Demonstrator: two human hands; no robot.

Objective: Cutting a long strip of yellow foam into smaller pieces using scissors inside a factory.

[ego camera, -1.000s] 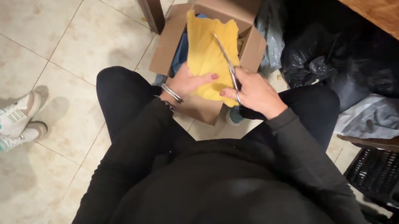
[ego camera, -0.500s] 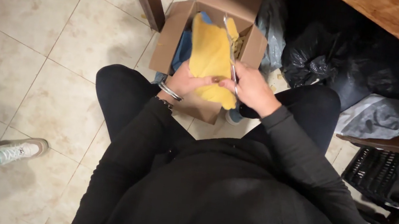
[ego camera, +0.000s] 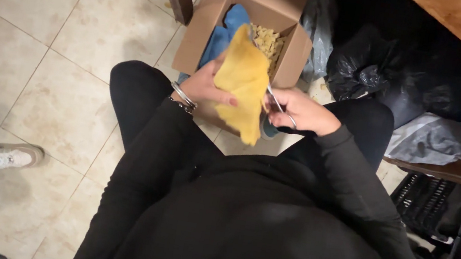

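Over the box: a soft yellow piece of foam-like cloth (ego camera: 244, 89) hangs above the open brown cardboard box (ego camera: 199, 33), between both hands.
Left hand (ego camera: 205, 86): fingers closed on the yellow piece at its left edge; metal bracelets on the wrist.
Right hand (ego camera: 303, 111): fingers closed through the handles of thin metal scissors (ego camera: 276, 101); the blades are mostly hidden behind the yellow piece.
Box content: small yellow cut scraps (ego camera: 269, 41) and a blue cloth (ego camera: 223, 34), partly covered.
Floor at left: another person's white shoe (ego camera: 6, 158), leg cut off by the frame.
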